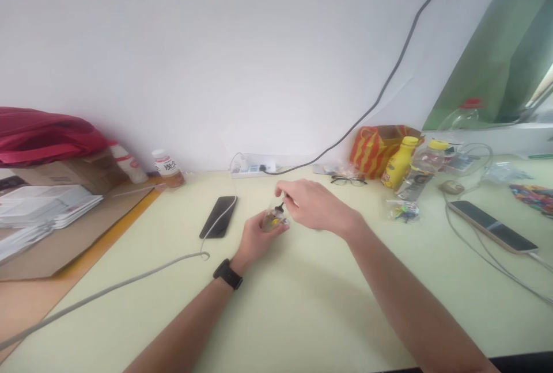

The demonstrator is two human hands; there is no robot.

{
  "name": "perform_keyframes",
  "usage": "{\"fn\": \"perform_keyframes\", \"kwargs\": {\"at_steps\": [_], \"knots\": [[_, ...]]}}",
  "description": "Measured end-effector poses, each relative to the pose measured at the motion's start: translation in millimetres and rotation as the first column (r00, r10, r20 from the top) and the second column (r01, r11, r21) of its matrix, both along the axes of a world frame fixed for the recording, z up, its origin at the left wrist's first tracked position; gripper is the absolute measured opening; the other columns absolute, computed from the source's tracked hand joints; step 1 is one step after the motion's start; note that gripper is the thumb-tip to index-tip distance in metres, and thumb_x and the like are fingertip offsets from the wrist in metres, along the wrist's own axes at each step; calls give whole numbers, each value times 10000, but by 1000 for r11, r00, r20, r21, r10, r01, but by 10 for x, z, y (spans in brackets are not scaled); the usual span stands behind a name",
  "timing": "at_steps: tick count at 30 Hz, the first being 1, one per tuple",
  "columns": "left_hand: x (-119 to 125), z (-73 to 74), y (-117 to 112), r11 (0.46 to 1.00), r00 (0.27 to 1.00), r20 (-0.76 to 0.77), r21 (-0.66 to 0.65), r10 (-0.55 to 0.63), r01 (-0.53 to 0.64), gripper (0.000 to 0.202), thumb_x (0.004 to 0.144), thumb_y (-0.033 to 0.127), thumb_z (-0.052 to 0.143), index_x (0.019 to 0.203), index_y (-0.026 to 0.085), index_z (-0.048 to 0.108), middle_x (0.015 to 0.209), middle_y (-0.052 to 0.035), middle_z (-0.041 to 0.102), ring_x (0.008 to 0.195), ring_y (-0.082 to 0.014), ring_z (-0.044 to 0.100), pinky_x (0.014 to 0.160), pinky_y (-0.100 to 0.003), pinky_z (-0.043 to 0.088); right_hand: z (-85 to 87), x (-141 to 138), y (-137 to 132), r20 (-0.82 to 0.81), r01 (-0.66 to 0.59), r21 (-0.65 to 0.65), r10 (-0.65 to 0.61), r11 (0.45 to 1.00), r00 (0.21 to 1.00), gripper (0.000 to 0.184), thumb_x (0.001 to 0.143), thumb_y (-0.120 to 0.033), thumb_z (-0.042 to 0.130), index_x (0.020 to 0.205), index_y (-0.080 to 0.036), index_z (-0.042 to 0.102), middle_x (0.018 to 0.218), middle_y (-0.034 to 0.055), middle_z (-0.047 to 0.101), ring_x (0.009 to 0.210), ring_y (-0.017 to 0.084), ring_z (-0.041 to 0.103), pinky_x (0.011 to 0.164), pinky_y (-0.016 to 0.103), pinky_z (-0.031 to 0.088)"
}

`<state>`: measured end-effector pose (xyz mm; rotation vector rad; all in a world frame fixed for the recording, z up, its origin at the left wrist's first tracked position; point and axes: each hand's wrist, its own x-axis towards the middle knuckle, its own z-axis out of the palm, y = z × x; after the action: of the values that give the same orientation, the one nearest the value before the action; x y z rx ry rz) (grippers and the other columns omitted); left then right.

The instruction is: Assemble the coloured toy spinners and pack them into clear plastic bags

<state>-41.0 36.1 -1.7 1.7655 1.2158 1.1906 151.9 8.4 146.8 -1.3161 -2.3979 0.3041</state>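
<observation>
Fingers curled round its side, my left hand (254,239) holds a small clear container (271,222) above the table. Yellow and blue bits show through its wall. My right hand (317,205) comes over from the right, thumb and finger closed on a small black piece (280,208) at the container's top. Whether that piece is a cap or a tool is too small to tell. On the table to the left of my left hand lies a dark phone (218,217), with a white cable across it.
A power strip (254,169) sits against the wall, a grey cord (367,113) running up from it. Eyeglasses (348,180), a striped bag (371,148), a yellow bottle (400,163) and a clear bottle (422,171) stand or lie back right. Another phone (492,227) lies at right.
</observation>
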Motion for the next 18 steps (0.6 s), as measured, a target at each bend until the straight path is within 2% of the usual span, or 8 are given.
{"fn": "perform_keyframes", "kwargs": {"at_steps": [3,7,11,15,18], "knots": [[1,-13,4,1000,1000,-10,-5,1,-1,332,744,471,830,824,170,712,794,-20,726,668,-168,600,591,-254,430,-23,-66,9,-13,-1,72,2,997,1000,214,950,-109,445,1037,-215,610,894,27,700,770,171,596,655,277,309],[2,-15,1,999,1000,-5,15,29,-29,345,735,482,833,798,161,723,704,-12,690,620,-160,572,562,-255,409,-42,-122,5,0,-17,143,17,990,1000,176,961,-133,454,962,-215,610,848,23,697,735,167,580,653,284,298],[2,25,-7,999,999,-13,16,30,-30,352,739,481,823,861,158,754,687,-8,681,623,-165,565,572,-257,412,-125,-163,46,-39,-17,18,18,1000,999,192,946,-147,458,973,-223,631,895,28,710,762,167,597,643,273,303],[2,63,-12,999,998,-50,15,49,-48,371,762,479,797,976,177,770,638,20,625,597,-142,505,555,-243,376,-256,-199,153,-100,50,-152,-65,987,993,203,885,-127,476,973,-241,618,967,17,714,783,162,606,607,254,310],[4,58,-9,999,999,-41,16,30,-29,379,774,493,784,997,186,774,687,9,642,618,-138,502,568,-239,390,-338,-213,222,-44,113,-157,-122,981,992,166,859,-146,517,955,-240,615,951,23,709,780,168,603,604,257,303]]}}
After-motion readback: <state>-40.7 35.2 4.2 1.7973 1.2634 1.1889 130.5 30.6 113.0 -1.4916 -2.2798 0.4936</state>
